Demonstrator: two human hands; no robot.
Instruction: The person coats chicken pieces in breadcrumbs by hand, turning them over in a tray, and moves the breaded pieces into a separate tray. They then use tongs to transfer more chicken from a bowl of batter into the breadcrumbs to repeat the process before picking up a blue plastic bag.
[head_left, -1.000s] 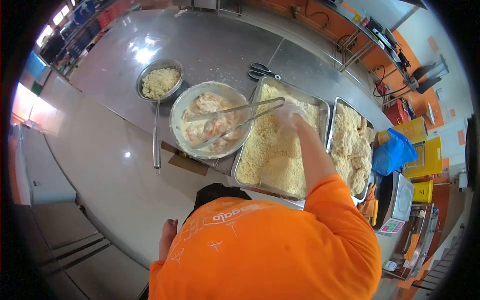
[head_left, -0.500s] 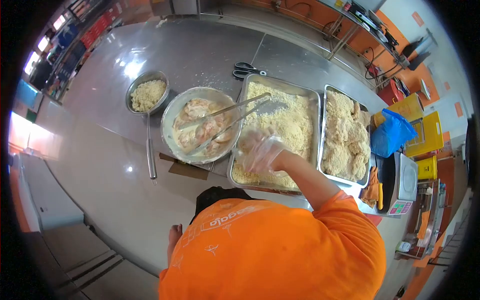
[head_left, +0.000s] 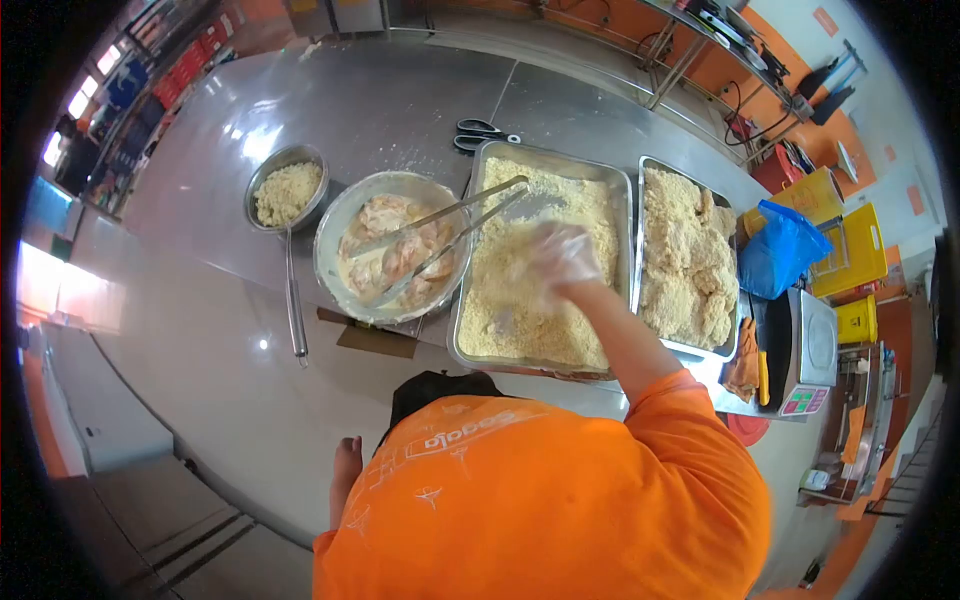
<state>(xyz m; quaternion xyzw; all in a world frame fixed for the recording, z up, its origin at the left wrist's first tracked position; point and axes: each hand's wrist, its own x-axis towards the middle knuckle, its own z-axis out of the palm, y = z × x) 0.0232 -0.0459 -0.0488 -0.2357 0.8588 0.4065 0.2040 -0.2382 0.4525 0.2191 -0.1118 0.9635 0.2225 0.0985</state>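
My right hand [head_left: 565, 255], in a clear plastic glove, is over a metal tray [head_left: 456, 340] of pale yellow crumbs [head_left: 545, 325]. Motion smears its fingers, and a blurred patch of crumbs shows just left of it. Hanging low beside the orange shirt, away from the table, my left hand [head_left: 348, 452] shows only in part, its fingers too small to read. Left of the tray stands a round bowl [head_left: 330, 285] of raw meat pieces [head_left: 405, 250] in a whitish liquid. Metal tongs [head_left: 440, 212] lie across the bowl, their joined end reaching over the tray.
A second tray [head_left: 640, 310] to the right holds crumb-coated pieces [head_left: 690, 260]. At left is a long-handled strainer [head_left: 297, 310] with crumbs in it. Black-handled scissors [head_left: 480, 135] lie behind the tray. A blue bag [head_left: 785, 250] and a scale [head_left: 815, 350] are at far right.
My right hand has moved from the tray's left side toward its middle, away from me and rightward. My left hand has shifted only slightly. The tongs stay across the bowl.
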